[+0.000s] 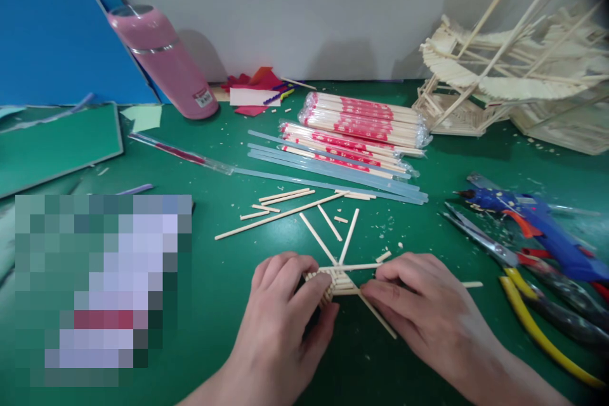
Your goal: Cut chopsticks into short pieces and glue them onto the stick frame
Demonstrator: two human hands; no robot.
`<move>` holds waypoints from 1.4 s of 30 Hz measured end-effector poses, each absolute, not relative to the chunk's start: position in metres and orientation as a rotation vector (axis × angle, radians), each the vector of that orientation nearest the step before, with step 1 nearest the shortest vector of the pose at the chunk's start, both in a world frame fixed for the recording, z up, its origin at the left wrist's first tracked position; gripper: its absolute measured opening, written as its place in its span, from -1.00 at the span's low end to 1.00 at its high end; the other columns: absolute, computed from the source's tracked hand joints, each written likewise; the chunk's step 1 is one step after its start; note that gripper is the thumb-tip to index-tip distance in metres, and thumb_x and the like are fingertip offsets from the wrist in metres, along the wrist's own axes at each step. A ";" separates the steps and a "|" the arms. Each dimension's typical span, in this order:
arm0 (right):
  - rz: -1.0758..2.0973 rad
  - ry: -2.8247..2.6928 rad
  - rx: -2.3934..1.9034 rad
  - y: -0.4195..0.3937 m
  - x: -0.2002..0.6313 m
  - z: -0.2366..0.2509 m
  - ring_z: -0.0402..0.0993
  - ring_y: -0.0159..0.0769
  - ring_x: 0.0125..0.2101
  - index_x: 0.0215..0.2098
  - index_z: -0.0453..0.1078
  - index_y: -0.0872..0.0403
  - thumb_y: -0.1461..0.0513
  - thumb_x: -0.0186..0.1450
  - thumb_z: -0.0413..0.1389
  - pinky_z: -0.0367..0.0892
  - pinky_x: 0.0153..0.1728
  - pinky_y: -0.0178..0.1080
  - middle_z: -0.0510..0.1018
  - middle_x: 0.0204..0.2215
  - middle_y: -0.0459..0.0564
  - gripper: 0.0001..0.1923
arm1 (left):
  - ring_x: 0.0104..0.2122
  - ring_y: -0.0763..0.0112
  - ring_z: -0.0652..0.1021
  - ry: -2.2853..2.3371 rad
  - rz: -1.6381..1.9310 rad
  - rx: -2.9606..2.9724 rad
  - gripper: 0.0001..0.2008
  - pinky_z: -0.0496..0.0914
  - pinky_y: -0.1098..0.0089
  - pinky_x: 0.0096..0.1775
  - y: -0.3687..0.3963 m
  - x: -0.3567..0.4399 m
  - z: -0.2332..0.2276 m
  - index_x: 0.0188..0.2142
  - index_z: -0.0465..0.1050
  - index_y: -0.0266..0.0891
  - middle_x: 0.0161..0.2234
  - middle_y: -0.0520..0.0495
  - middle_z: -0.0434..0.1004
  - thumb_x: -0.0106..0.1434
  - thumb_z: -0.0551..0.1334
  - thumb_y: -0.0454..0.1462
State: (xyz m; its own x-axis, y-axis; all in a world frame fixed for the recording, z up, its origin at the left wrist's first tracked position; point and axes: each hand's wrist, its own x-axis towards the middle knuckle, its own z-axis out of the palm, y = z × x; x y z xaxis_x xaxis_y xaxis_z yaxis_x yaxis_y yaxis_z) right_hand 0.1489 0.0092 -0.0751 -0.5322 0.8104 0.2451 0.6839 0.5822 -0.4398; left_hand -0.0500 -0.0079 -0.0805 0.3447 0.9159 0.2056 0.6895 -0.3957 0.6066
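Note:
In the head view, my left hand (280, 314) is closed around the left end of a small structure of wooden sticks (346, 283), its fingers covering part of it. My right hand (419, 304) is closed at the structure's right side, fingertips pinched on a thin wooden stick. A diagonal stick (380, 318) runs out beneath the right fingertips toward me. Two sticks, a left one (318, 238) and a right one (349, 235), form a V whose point meets the structure's far edge. A long loose stick (280, 216) lies beyond, among shorter pieces.
Wrapped chopsticks (366, 119) and pale blue glue sticks (333, 171) lie farther back. At right are a blue glue gun (542, 216) and metal-bladed cutters (480, 238). A pink bottle (164, 63) stands back left; a stick model (476, 70) stands back right. A blurred patch covers the lower left.

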 end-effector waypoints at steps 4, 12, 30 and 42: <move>0.377 -2.395 -1.184 0.009 0.149 -0.075 0.31 -0.40 -0.47 -0.36 0.45 0.00 0.28 0.27 -0.03 0.11 -0.44 -0.29 0.45 -0.49 -0.09 -0.80 | -0.30 0.27 0.35 1.423 0.749 2.208 -0.83 0.24 0.21 -0.28 -0.007 -0.048 -0.080 -0.27 0.36 -0.20 -0.29 -0.09 0.37 0.14 0.12 -0.42; 0.348 -2.382 -1.156 0.010 0.147 -0.074 0.32 -0.40 -0.47 -0.39 0.45 0.01 0.28 0.27 -0.02 0.13 -0.44 -0.29 0.46 -0.50 -0.08 -0.80 | -0.35 0.29 0.34 1.479 0.787 2.199 -0.89 0.25 0.23 -0.33 -0.006 -0.044 -0.080 -0.34 0.37 -0.22 -0.35 -0.08 0.38 0.14 0.12 -0.41; 0.479 -2.379 -1.188 0.009 0.147 -0.072 0.30 -0.38 -0.49 -0.34 0.44 0.02 0.29 0.28 -0.05 0.13 -0.47 -0.28 0.44 -0.49 -0.08 -0.79 | -0.35 0.31 0.34 1.449 0.827 2.209 -0.88 0.28 0.22 -0.31 -0.006 -0.043 -0.083 -0.32 0.34 -0.24 -0.34 -0.08 0.38 0.14 0.13 -0.44; 0.611 -2.375 -1.237 0.005 0.148 -0.077 0.27 -0.37 -0.47 -0.34 0.40 0.03 0.29 0.27 -0.04 0.12 -0.47 -0.27 0.41 -0.48 -0.08 -0.82 | -0.36 0.31 0.34 1.446 0.814 2.216 -0.88 0.29 0.22 -0.31 -0.007 -0.043 -0.083 -0.32 0.34 -0.25 -0.35 -0.08 0.38 0.14 0.13 -0.43</move>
